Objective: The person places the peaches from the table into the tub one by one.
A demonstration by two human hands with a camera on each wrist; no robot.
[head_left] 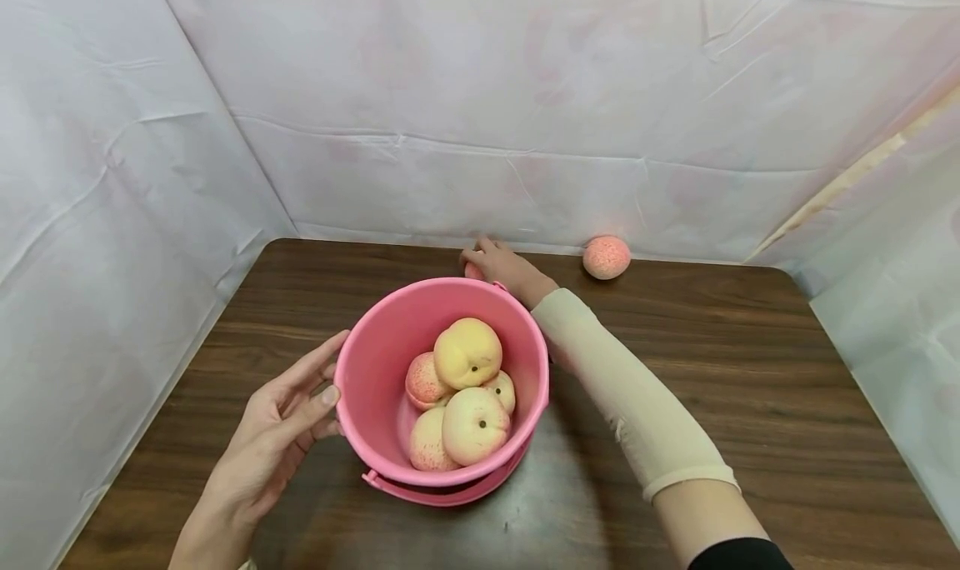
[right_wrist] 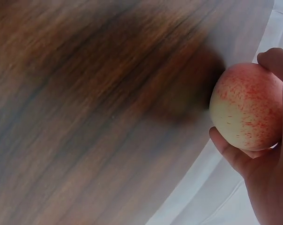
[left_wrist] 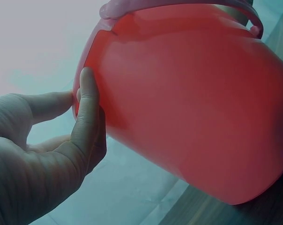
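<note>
A pink bucket [head_left: 442, 295] stands on the table with several peaches in it, among them a yellow one [head_left: 467, 352] on top and a pale one [head_left: 476, 427] in front. My left hand [head_left: 273, 437] holds the bucket's left rim; in the left wrist view the thumb and fingers [left_wrist: 87, 103] pinch the edge. Beyond the bucket, my right hand [head_left: 502, 268] grips another peach [right_wrist: 249, 108], pale with red speckles, near the table's back edge. That peach is mostly hidden in the head view. A further pink peach [head_left: 607, 257] lies to the right, by the back wall.
The dark wooden table [head_left: 750, 403] carries everything. White sheeting [head_left: 480, 95] rises as walls behind it and on both sides. The bucket's pink handle [head_left: 450, 497] hangs down along its near side. My right forearm passes close by the bucket's right side.
</note>
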